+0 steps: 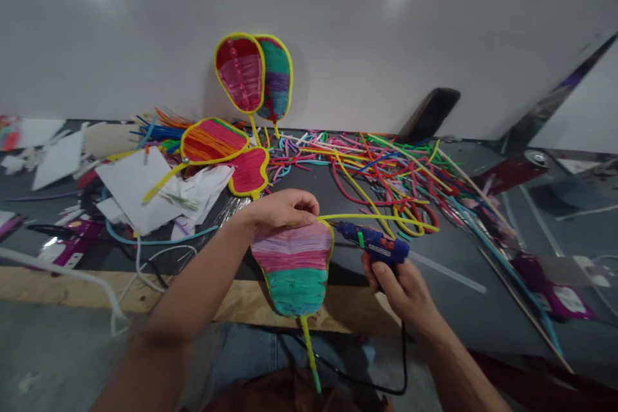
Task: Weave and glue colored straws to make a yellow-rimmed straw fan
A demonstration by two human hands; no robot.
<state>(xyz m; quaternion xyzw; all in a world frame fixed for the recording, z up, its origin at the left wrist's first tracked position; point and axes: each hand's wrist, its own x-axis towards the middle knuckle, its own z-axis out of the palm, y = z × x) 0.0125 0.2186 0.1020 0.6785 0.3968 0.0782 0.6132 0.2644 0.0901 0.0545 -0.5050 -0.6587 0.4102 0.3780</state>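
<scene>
My left hand [292, 207] is closed on the top edge of a fan [297, 264] made of pipe cleaners, striped lilac, pink and teal, with a yellow rim. Its yellow stick points down toward my lap. From this top edge a loose yellow pipe cleaner [376, 217] runs off to the right. My right hand [403, 286] grips a dark blue hot glue gun [379, 244] by its handle. The nozzle is at the fan's upper right corner; whether it touches the rim I cannot tell. A clear glue stick [451, 271] lies on the table, right of the gun.
Two finished fans [240, 74] lean against the wall behind. An orange-pink fan [215, 140] and a pink one [248, 170] lie nearer. Loose pipe cleaners [357, 170] cover the table's back. A phone [429, 114], a red can [514, 170] and white paper [140, 187] surround the work.
</scene>
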